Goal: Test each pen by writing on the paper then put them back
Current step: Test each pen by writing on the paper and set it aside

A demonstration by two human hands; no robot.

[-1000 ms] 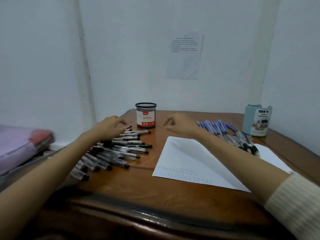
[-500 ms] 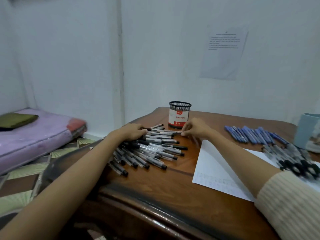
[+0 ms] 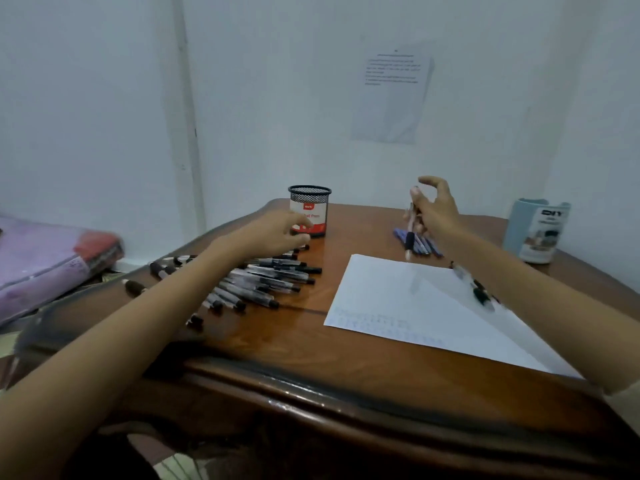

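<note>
A heap of black-capped pens [image 3: 263, 280] lies on the left of the wooden table [image 3: 311, 368]. My left hand [image 3: 277, 230] rests over the far end of that heap, fingers curled, just in front of a black mesh pen cup [image 3: 309, 211]. My right hand [image 3: 436, 211] is raised above the table's back edge and holds one pen [image 3: 410, 237] that hangs tip down. A white sheet of paper [image 3: 415, 306] with faint writing near its front edge lies below it. Blue pens [image 3: 420, 244] lie behind the paper. A few dark pens [image 3: 474, 287] lie on the paper's right side.
A pale blue holder [image 3: 535, 230] stands at the table's back right corner. A printed sheet [image 3: 391, 95] is stuck to the white wall. A purple and red cushion [image 3: 48, 258] lies low at the left, beyond the table's edge.
My right hand has left the black pen heap, risen and moved right with one pen in it. My left hand stays on the heap. The camera has swung back to the right.
</note>
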